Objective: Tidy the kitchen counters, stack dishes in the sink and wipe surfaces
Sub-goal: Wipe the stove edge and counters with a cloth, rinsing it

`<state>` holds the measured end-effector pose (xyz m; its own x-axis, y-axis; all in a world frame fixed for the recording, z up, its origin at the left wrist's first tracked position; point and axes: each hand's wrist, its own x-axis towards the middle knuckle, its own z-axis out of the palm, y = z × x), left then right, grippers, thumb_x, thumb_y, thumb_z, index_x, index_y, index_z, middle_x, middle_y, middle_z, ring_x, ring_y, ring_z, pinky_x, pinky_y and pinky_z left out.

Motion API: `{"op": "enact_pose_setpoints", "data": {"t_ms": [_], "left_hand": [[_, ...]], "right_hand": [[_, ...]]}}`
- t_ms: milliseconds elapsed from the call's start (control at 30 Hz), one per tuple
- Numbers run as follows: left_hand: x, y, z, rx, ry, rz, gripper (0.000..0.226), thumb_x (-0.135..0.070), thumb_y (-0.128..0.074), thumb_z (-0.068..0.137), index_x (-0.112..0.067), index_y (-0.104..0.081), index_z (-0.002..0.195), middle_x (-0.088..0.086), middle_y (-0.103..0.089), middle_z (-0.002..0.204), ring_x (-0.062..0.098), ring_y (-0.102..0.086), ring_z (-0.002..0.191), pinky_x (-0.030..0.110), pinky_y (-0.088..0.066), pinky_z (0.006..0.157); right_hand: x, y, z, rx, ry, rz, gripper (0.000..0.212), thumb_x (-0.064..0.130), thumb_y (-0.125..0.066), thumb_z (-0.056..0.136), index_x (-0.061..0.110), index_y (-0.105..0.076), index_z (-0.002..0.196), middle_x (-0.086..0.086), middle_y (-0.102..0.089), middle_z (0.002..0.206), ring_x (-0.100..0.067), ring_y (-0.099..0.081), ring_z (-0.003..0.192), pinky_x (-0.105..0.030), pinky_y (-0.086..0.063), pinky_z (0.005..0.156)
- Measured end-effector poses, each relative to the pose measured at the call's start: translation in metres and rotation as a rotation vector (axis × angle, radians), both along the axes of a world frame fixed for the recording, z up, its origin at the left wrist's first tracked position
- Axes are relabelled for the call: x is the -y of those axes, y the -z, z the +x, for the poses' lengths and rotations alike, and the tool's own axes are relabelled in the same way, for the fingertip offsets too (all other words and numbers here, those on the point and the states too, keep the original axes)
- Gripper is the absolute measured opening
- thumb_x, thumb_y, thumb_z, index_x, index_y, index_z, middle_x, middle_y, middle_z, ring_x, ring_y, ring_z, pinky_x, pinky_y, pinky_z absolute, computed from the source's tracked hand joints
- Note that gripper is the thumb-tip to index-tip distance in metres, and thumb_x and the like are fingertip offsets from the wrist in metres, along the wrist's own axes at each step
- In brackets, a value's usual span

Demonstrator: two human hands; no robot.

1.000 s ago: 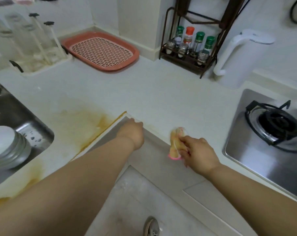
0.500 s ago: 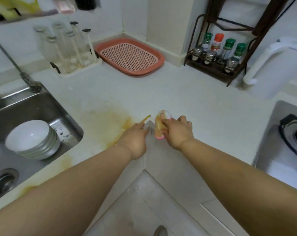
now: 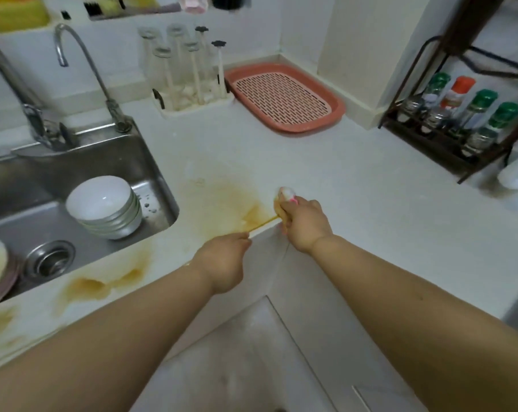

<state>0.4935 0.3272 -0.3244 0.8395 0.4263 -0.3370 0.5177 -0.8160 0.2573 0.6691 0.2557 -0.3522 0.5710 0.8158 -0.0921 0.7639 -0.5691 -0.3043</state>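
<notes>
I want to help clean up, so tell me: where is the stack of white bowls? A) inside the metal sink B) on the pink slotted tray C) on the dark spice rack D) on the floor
A: the stack of white round bowls sits inside the stainless steel sink, left of the brown-stained white counter, while the pink slotted plastic tray holds nothing.

Both bare forearms extend forward from the lower frame edge and converge. Left hand (image 3: pixel 225 257): back of hand uppermost, fingers curled downward over an edge; whether they grip anything cannot be told. Right hand (image 3: pixel 303 223): slightly farther forward, knuckles up, fingers curled round a small wad held beneath the palm, wrist straight.
</notes>
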Motion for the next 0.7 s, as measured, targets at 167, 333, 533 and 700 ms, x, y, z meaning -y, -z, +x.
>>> {"op": "enact_pose_setpoints", "data": {"t_ms": [167, 333, 533, 700], "left_hand": [[0.008, -0.006, 0.01, -0.022, -0.111, 0.023, 0.054, -0.006, -0.042, 0.087, -0.021, -0.047, 0.139, 0.0, -0.046, 0.145, 0.022, -0.044, 0.132, 0.032, -0.037, 0.108], [0.01, -0.004, -0.017, 0.012, -0.212, 0.036, 0.059, -0.002, -0.04, 0.089, -0.021, -0.04, 0.144, -0.008, -0.03, 0.155, 0.015, -0.031, 0.142, 0.026, -0.024, 0.115], [0.013, 0.008, -0.057, 0.1, -0.359, 0.038, 0.059, -0.006, -0.04, 0.087, -0.026, -0.043, 0.142, -0.007, -0.033, 0.153, 0.015, -0.033, 0.141, 0.028, -0.029, 0.115], [-0.002, 0.004, -0.09, -0.067, -0.471, 0.072, 0.066, -0.01, -0.044, 0.088, -0.023, -0.023, 0.149, 0.005, -0.007, 0.161, 0.024, -0.012, 0.147, 0.035, -0.021, 0.118]], "right_hand": [[-0.002, 0.003, -0.025, 0.105, -0.433, 0.044, 0.044, 0.017, -0.052, 0.087, 0.026, -0.047, 0.13, -0.002, -0.055, 0.126, -0.028, -0.046, 0.105, -0.038, -0.043, 0.089], [0.001, -0.013, 0.022, 0.125, -0.031, -0.105, 0.027, 0.032, -0.055, 0.089, 0.021, -0.057, 0.115, -0.007, -0.059, 0.116, -0.03, -0.046, 0.108, -0.035, -0.039, 0.085], [-0.015, -0.007, -0.091, 0.016, -0.423, 0.005, 0.023, 0.021, -0.053, 0.087, 0.021, -0.055, 0.109, -0.007, -0.055, 0.117, -0.031, -0.045, 0.104, -0.034, -0.037, 0.084], [-0.015, 0.005, -0.039, -0.062, -0.138, 0.056, 0.015, 0.031, -0.044, 0.083, 0.027, -0.053, 0.095, -0.008, -0.065, 0.096, -0.03, -0.05, 0.087, -0.031, -0.041, 0.073]]}}
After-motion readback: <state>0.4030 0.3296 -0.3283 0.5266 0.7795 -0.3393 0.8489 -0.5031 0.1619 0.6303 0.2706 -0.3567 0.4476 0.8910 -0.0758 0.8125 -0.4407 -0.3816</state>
